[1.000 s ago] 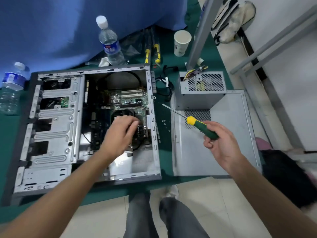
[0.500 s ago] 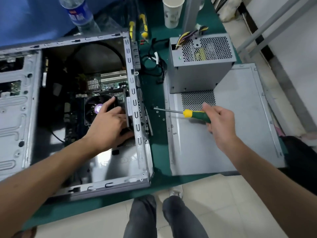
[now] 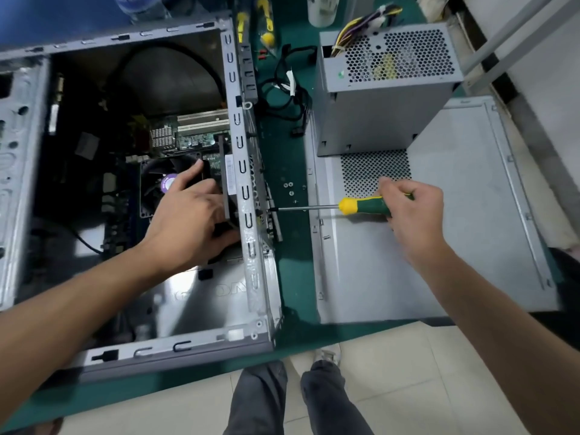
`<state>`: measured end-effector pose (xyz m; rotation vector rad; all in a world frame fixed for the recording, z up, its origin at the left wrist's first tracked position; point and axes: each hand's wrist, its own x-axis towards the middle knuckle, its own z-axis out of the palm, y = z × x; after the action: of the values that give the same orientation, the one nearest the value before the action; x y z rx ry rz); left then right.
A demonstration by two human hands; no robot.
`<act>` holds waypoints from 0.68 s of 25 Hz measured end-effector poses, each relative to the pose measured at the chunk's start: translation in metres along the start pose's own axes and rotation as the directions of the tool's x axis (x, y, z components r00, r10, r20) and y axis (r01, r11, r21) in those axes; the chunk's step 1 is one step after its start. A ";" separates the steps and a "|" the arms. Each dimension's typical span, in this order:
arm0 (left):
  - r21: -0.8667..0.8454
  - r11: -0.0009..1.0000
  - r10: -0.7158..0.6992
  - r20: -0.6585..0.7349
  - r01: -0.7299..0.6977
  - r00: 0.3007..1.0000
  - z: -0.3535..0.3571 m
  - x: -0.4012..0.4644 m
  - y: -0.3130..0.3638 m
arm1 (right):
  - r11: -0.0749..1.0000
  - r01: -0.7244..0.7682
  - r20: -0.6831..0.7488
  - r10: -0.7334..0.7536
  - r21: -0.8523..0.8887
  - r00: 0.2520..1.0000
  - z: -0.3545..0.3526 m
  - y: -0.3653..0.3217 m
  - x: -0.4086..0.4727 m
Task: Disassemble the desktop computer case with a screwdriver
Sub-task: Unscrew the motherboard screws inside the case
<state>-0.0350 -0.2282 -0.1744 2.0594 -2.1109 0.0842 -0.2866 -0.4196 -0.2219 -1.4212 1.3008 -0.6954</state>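
The open grey computer case (image 3: 248, 277) lies on its side on the green table, motherboard and a black fan (image 3: 157, 183) showing inside. My left hand (image 3: 188, 211) reaches into the case and grips a black card standing against the rear wall, with the index finger lying over the fan. My right hand (image 3: 411, 215) grips the green-and-yellow handle of the screwdriver (image 3: 361, 206). Its shaft lies level and the tip touches the outside of the case's rear wall.
The removed grey side panel (image 3: 455, 246) lies flat to the right, with the power supply box (image 3: 383, 89) standing on its far end. Loose screws (image 3: 288, 188) and black cables (image 3: 288, 89) lie between case and panel. A paper cup (image 3: 320, 11) stands at the back.
The view has moved closer. My right hand has swung the screwdriver level and pushed its tip left onto the case's rear wall. My left hand has settled lower, onto the black card.
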 end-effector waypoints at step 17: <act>-0.022 1.000 -0.023 -0.037 0.022 0.999 0.007 0.000 -0.004 | 1.000 0.012 0.014 -0.012 -0.027 1.000 0.000 0.003 0.002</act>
<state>-0.0321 -0.2294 -0.1811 2.0530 -2.0574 0.0954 -0.2872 -0.4211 -0.2255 -1.4540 1.2960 -0.6773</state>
